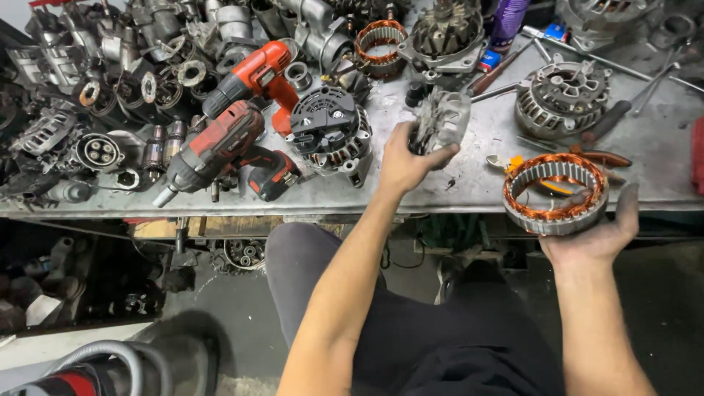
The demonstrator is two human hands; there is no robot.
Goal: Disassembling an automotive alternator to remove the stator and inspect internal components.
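The left hand point(402, 165) has its grip clamped on a grey cast alternator housing point(442, 121), held just above the metal counter point(469, 187) with a complete alternator point(331, 132) just to its left. The right hand point(598, 235) cradles a stator ring point(555, 192) with copper windings, fingers curled under its rim off the counter's front edge. Both parts look rigid and weighty; the stator is best taken by its steel rim, since the windings appear easily damaged

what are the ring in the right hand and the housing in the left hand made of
The stator ring in the right hand looks like a dull grey steel core with glossy copper windings, judging by the orange wire loops. The housing held by the left hand seems to be cast aluminium, pale grey, matte and grimy.
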